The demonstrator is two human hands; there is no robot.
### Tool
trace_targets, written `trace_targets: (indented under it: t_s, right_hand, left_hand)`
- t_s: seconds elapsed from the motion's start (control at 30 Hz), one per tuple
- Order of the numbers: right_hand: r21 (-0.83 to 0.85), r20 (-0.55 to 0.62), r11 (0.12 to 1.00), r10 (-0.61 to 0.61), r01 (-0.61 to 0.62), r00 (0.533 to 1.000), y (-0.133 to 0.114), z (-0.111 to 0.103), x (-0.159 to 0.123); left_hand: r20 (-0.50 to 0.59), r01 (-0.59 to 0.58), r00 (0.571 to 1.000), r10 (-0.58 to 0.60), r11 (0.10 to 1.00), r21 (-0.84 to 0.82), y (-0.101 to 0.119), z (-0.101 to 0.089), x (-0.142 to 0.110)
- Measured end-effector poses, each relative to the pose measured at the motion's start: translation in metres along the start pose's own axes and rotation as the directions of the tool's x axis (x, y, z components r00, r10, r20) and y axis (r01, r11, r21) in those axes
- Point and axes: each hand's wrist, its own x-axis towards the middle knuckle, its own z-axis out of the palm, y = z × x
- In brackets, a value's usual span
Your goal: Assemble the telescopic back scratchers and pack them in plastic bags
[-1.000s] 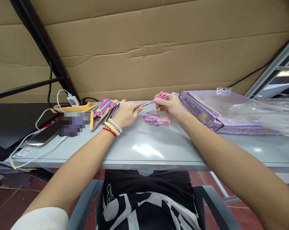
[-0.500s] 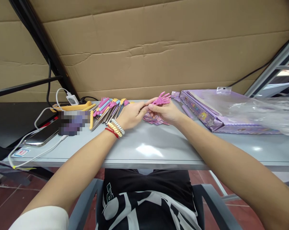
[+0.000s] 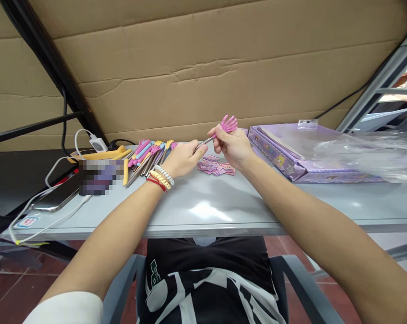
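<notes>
Between my two hands is a back scratcher with a pink hand-shaped head [image 3: 229, 123] and a thin metal rod, slanting up to the right. My right hand [image 3: 235, 146] is closed round it just below the pink head. My left hand [image 3: 183, 158] pinches the lower end of the rod, and its handle is hidden in my fingers. Below, on the table, lies a loose pile of small pink and purple printed cards [image 3: 215, 166]. Left of my left hand several more back scratchers [image 3: 147, 155] in pink, blue and yellow lie heaped together.
A purple printed box [image 3: 277, 157] with clear plastic wrapping [image 3: 358, 153] lies at the right. Left are a phone [image 3: 60, 193], white cables and a charger [image 3: 98, 144]. Cardboard [image 3: 190, 67] stands behind the grey table [image 3: 223, 207].
My hands have moved apart, and the metal rod now shows between them. My right hand has risen with the pink head, uncovering more of the card pile.
</notes>
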Motion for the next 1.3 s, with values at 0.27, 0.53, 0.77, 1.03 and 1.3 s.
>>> trace_targets:
  t_s: [0.27,0.53,0.77,1.03,1.3]
  right_hand:
    - [0.014,-0.359,0.998,-0.056,0.065,0.932,-0.028,-0.03,0.017]
    - [0.053,-0.611,0.978,-0.127,0.2,0.782,-0.045,-0.095,0.028]
    - [0.047,-0.513,0.991,-0.084,0.126,0.854,-0.033,-0.056,0.019]
    - [0.031,-0.558,0.973,-0.173,0.229,0.812,-0.05,-0.055,0.016]
    - [-0.022,-0.585,0.938,-0.293,0.346,0.756,-0.054,-0.082,0.027]
  left_hand:
    - [0.051,0.025,0.998,-0.03,0.995,0.1,-0.009,-0.019,0.003]
    - [0.032,0.261,0.959,-0.282,0.92,0.292,-0.066,-0.054,-0.009]
    - [-0.06,0.335,0.941,-0.334,0.883,0.328,-0.067,-0.055,-0.011]
    - [-0.261,0.474,0.878,-0.402,0.807,0.352,-0.075,-0.067,-0.012]
    - [-0.324,0.516,0.851,-0.414,0.774,0.367,-0.085,-0.075,-0.015]
